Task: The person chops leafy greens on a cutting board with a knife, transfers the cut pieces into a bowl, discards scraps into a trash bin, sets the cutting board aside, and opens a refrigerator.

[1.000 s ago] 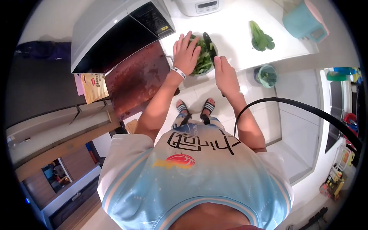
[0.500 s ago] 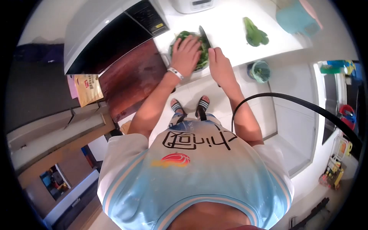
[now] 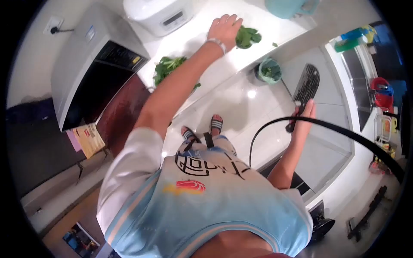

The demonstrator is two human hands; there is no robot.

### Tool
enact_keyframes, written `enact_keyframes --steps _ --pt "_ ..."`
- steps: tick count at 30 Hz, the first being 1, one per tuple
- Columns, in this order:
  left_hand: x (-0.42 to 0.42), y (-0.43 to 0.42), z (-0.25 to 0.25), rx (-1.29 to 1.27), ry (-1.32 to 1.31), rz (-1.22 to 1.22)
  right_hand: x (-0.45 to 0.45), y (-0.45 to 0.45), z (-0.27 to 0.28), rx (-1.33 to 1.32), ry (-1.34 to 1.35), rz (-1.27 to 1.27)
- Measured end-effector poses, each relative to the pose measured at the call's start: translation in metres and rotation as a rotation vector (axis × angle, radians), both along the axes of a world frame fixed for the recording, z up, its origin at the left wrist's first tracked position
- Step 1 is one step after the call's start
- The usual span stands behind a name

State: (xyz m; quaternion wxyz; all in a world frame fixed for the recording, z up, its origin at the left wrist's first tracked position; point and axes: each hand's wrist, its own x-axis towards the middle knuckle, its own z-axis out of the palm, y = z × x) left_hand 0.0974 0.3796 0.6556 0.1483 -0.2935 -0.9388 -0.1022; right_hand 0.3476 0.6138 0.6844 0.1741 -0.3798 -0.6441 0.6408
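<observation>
- I watch remotely over the white counter (image 3: 226, 64).
- The microwave (image 3: 84, 77) is left of the heaped cut greens (image 3: 168, 65).
- My right hand (image 3: 306, 112) is wrapped round the handle of the cleaver (image 3: 308, 81), beyond the counter's edge.
- My left hand (image 3: 224, 32) covers one end of the leafy bunch (image 3: 248, 37) on the counter; I can't tell whether its fingers grasp.

Counter (image 3: 228, 66) brightest, near washed-out white; greens (image 3: 248, 37) well lit, leaf detail soft. Floor (image 3: 241, 105) glossy, one hard white glint, faint grey shading near feet (image 3: 216, 123). Left side dim: microwave (image 3: 92, 92) front almost black. Strong fisheye bend, edges stretched, corners falling to black. Clutter (image 3: 380, 103) far right soft, fine detail lost. Shirt (image 3: 206, 204) print readable.
</observation>
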Motion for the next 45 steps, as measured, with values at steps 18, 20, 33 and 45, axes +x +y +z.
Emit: enact_keyframes --steps 18,20,33,45 --pt "-0.035 -0.102 0.088 0.181 -0.190 0.162 -0.014 0.017 -0.073 0.294 0.088 -0.072" --pt "0.013 -0.150 0.104 0.321 -0.180 0.351 -0.072 0.019 -0.103 0.636 0.196 -0.082" --pt "0.334 -0.403 -0.035 0.179 -0.433 1.169 -0.241 0.020 -0.165 0.754 0.165 0.220" --pt "0.342 -0.461 -0.032 0.146 -0.391 1.139 -0.176 -0.136 -0.051 0.516 0.338 0.226"
